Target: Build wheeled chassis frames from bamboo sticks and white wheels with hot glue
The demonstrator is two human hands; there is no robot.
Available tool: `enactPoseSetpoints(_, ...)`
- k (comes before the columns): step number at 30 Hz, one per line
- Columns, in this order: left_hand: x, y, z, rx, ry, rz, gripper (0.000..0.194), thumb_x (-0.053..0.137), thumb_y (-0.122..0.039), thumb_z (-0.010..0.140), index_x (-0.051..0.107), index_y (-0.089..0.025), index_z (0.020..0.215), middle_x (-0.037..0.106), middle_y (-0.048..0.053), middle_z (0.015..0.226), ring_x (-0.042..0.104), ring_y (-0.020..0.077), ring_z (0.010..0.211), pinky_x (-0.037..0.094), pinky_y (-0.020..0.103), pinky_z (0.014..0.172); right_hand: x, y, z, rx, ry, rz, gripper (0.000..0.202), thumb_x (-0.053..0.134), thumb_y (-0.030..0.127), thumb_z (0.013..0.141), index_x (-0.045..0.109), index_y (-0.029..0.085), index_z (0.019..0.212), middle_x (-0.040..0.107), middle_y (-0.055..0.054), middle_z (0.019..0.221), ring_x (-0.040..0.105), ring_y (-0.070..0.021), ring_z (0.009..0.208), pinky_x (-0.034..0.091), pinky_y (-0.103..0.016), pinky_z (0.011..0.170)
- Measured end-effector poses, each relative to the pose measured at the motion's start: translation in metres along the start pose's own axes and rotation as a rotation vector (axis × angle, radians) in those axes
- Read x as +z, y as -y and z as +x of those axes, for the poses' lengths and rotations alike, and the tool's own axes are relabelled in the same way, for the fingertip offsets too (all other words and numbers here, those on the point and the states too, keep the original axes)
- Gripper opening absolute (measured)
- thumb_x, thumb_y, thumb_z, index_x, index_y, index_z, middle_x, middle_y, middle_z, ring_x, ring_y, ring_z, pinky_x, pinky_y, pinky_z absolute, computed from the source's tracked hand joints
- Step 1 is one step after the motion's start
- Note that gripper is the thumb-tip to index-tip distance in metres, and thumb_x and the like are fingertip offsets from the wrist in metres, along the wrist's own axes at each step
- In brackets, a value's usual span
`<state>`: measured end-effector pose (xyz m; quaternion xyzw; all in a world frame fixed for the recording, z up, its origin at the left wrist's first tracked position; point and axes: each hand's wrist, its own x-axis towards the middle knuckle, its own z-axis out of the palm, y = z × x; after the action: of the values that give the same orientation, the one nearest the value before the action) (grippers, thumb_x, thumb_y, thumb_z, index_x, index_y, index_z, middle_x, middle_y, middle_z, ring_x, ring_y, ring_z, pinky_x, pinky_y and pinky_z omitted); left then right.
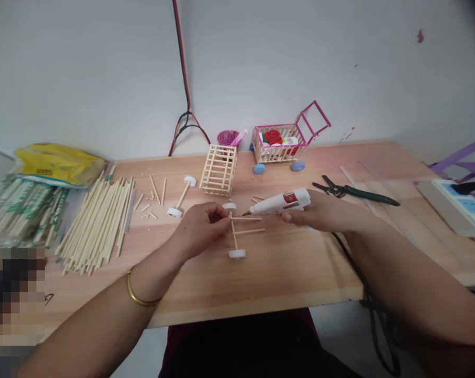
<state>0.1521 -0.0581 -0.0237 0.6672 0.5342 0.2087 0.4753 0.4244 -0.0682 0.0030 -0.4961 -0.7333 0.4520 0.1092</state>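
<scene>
My left hand (208, 226) pinches the upper end of a small stick frame (235, 236), which has an axle between two white wheels and two sticks pointing right. My right hand (314, 210) is wrapped round a white glue gun (275, 202); its nozzle points left, close to the upper stick beside my left fingertips. Whether the nozzle touches the stick cannot be made out. Another axle with white wheels (182, 196) lies left of a slatted stick basket (219, 170).
Many loose sticks (99, 226), wrapped sticks (24, 210) and a yellow bag (60, 164) lie left. A finished small cart (277, 144) and purple bowl (228, 138) stand behind. Green-handled cutters (359, 193), clear glue sticks (383, 184) and a power strip (454, 205) are right.
</scene>
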Motion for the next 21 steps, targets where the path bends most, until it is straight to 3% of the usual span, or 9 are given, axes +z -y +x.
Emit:
enactPoseSetpoints(8,0.0,0.003,0.001,0.02,0.005,0.026,0.012,0.059,-0.028,0.074,0.061,-0.016,0.073,0.064,0.002,0.061,0.058,0.0122,0.055,0.041,0.022,0.052,0.003,0.016,0.0,-0.018,0.012,0.004,0.04,0.055,0.045,0.084,0.065,0.026,0.117,0.068,-0.001,0.083,0.058,-0.0164,0.072,0.044,-0.026,0.064)
enactPoseSetpoints(14,0.001,0.003,0.001,0.01,-0.002,-0.019,0.013,0.06,-0.029,0.073,0.06,-0.016,0.073,0.063,0.001,0.06,0.057,0.0118,0.054,0.04,0.021,0.05,-0.002,0.007,-0.004,0.015,0.043,-0.022,0.036,0.059,0.043,0.081,0.069,0.024,0.11,0.069,-0.002,0.077,0.06,-0.0183,0.07,0.046,-0.028,0.065)
enactPoseSetpoints(21,-0.001,0.0,0.0,0.032,0.003,0.048,0.013,0.059,-0.029,0.073,0.061,-0.016,0.073,0.065,0.002,0.061,0.058,0.013,0.056,0.04,0.022,0.052,-0.002,0.022,-0.005,-0.018,0.165,0.065,0.033,0.06,0.045,0.081,0.07,0.031,0.109,0.071,0.0,0.105,0.06,-0.0241,0.105,0.045,-0.033,0.092)
